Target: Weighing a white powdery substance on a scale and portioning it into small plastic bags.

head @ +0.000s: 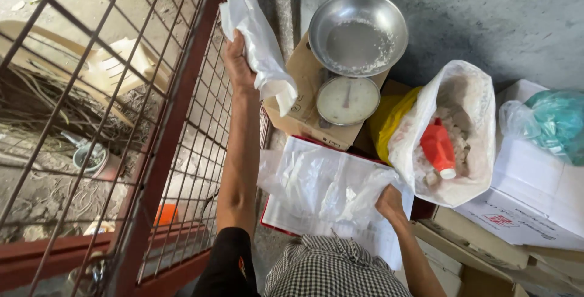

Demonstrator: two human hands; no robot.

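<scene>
At upper centre, the left hand (236, 59) grips one white plastic bag (260, 44), fingers closed around it beside a red wire gate (182, 108). At lower centre, the right hand (389, 202) clutches a stack of clear plastic bags (316, 187); its fingers are partly hidden. One steel scale bowl (358, 32) holds white powder above the scale dial (348, 100). One open white sack (453, 132) holds pale lumps and a red scoop (438, 148).

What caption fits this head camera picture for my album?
Left hand lifts a white bag beside a scale; right hand rests on plastic bags.
</scene>
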